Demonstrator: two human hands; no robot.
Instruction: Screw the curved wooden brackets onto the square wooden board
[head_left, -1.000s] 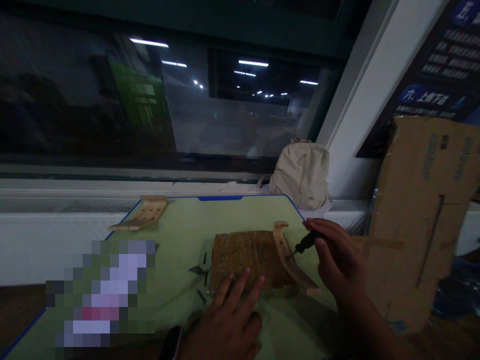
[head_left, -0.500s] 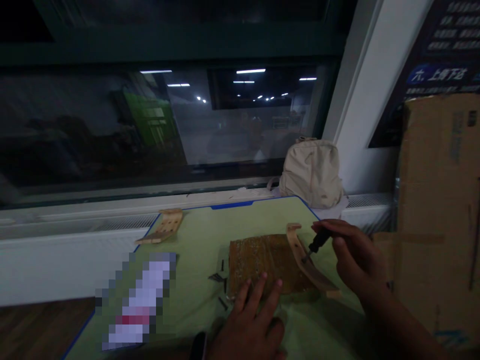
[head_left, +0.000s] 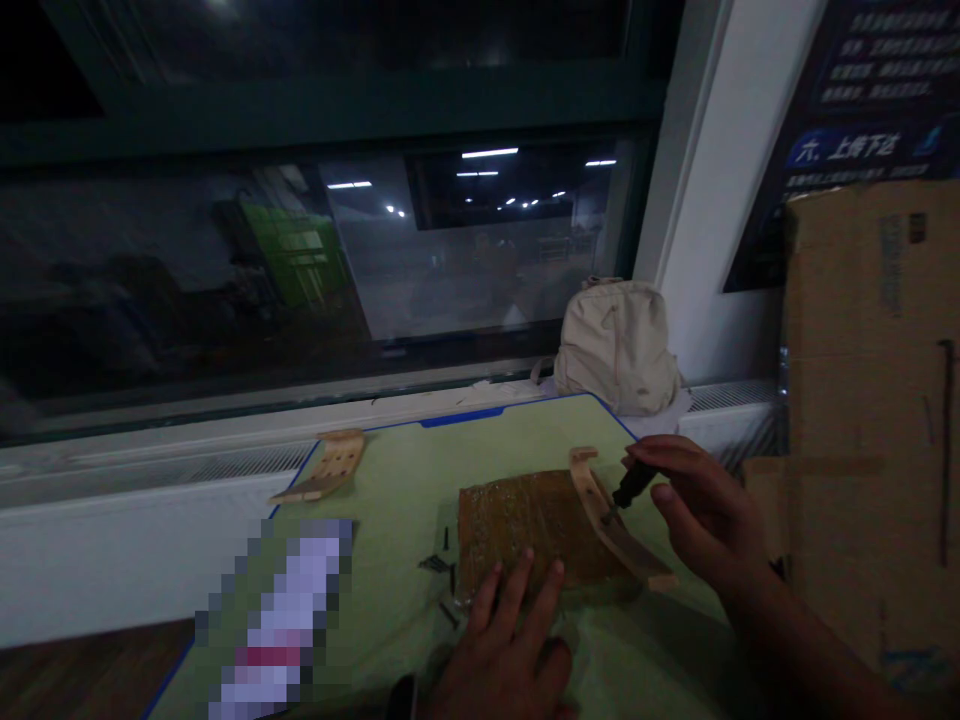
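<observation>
My right hand [head_left: 701, 510] grips a black-handled screwdriver [head_left: 636, 482] between thumb and fingers. Its tip meets a curved wooden piece [head_left: 626, 545] that lies along the right side of a brown wooden board [head_left: 517, 515]. With fingers spread, my left hand [head_left: 510, 640] rests on the board's near edge. Several dark screws [head_left: 435, 564] lie on the table just left of the board. Farther left, a second curved wooden piece [head_left: 334, 465] with holes sits at the table's edge.
A green table [head_left: 397, 470] with a blue edge stands against the windowsill. At its far right corner is a beige backpack [head_left: 615, 345]. Large cardboard [head_left: 862, 400] stands on the right. A blurred-out flat item [head_left: 289, 610] lies at the left.
The camera view has shifted slightly. Both hands keep nearly the same places, the screwdriver still at the curved piece and the left hand still on the board.
</observation>
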